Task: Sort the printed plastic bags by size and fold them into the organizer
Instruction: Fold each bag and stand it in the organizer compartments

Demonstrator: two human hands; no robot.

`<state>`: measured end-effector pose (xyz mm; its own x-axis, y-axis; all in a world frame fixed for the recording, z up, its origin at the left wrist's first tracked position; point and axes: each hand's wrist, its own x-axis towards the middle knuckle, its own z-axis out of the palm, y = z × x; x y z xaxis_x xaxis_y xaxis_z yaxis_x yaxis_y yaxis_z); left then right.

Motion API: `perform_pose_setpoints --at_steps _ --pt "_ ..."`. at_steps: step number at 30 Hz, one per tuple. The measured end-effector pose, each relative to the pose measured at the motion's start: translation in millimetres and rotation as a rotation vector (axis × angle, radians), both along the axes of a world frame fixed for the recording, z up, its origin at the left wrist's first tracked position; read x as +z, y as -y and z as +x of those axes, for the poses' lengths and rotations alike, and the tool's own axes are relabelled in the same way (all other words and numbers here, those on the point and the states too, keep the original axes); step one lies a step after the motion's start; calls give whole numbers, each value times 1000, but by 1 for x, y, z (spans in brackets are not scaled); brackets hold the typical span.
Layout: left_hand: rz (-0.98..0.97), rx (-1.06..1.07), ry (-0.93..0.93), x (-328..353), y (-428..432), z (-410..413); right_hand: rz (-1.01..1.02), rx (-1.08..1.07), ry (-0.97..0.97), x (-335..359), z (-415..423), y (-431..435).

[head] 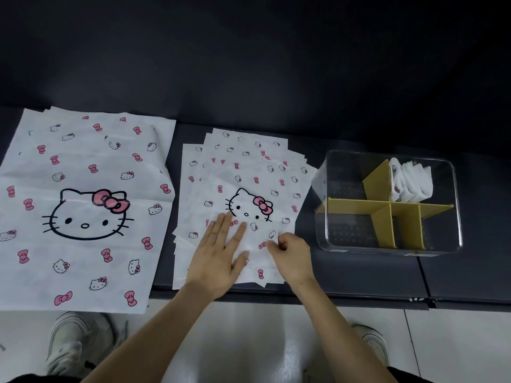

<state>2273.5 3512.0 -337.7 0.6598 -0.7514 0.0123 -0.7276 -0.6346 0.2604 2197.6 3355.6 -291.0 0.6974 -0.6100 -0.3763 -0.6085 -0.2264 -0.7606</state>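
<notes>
A stack of large white bags point(83, 189) printed with cat faces and pink bows lies at the left of the dark table. A fanned pile of smaller printed bags point(243, 172) lies in the middle. The top small bag has its near edge folded up over the cat face. My left hand point(218, 258) presses flat on that folded part, fingers spread. My right hand point(290, 255) pinches the fold's right edge. A clear organizer point(456, 239) with yellow dividers point(359, 203) stands at the right, and folded white bags point(409, 183) sit in its far right compartment.
The dark table point(359, 280) ends just in front of me, with a seam near its right end. Below the edge is a pale tiled floor point(249, 341), and my two light shoes show there. A dark wall rises behind the table.
</notes>
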Motion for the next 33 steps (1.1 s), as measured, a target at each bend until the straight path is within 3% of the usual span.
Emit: perform_pose_setpoints --at_steps 3,5,7,9,11,15,17,19,22,28,30,33 --pt "-18 -19 14 2 1 -1 53 -69 85 0 -6 1" --pt "-36 -17 21 1 1 -1 -304 -60 132 1 -7 -3" --pt "-54 -14 14 0 2 -1 -696 107 170 -6 -2 -8" --pt "-63 -18 12 -2 2 -1 -862 293 135 -17 3 -10" --pt "-48 -14 13 -2 2 0 -877 400 61 -30 0 -5" --pt "-26 -6 17 -1 2 0 -860 386 22 -27 -6 8" --pt "-5 -15 19 -1 1 1 -780 353 25 -19 1 12" --pt "-1 -67 25 1 0 7 -573 348 -10 -3 13 16" --pt "-2 -191 43 2 -3 22 -295 363 -247 9 22 25" --pt "-113 -331 25 7 -3 35 -434 462 -329 23 15 15" --pt "-198 -291 -22 14 -3 29 -196 308 -255 25 9 9" --pt "-402 -217 -230 21 -13 5 400 -59 -125 26 -5 -3"
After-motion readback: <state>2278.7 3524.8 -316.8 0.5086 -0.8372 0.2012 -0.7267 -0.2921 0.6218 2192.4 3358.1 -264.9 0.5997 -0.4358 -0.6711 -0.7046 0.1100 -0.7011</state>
